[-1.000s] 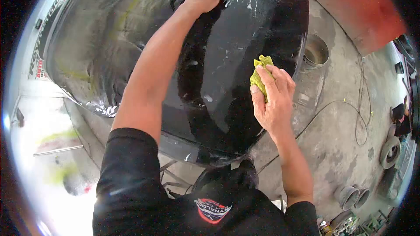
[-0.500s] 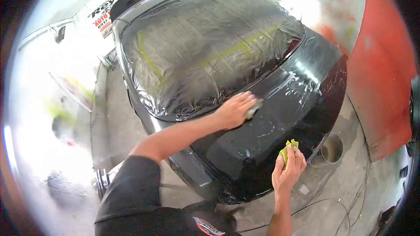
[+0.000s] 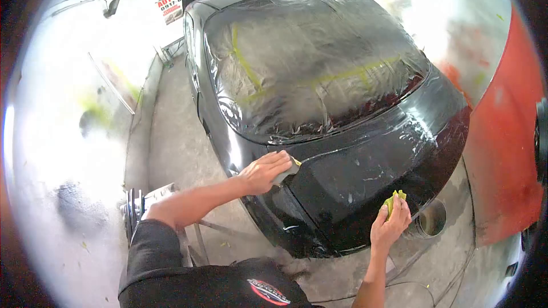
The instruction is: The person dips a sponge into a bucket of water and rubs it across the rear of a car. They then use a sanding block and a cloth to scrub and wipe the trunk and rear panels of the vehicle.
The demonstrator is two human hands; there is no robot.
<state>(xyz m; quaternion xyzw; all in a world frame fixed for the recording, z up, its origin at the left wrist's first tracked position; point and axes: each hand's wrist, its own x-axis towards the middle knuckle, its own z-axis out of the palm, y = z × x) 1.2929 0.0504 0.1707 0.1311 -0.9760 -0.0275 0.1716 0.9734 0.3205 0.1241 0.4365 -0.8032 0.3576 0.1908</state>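
Holding pad [image 3: 288, 171] to car [image 3: 348, 165], just beyond slightly bent fingers of left hand [image 3: 265, 172]; pinching cloth [image 3: 391, 204] in nearly closed right hand [image 3: 391, 225].

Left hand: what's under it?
A grey pad with yellow at its edge shows under the left hand, against the black bodywork. The pad's underside and the surface directly beneath are covered.

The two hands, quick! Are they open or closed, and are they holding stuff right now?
Left hand: closed on a grey pad, fingers laid over it.
Right hand: closed on a crumpled yellow-green cloth.
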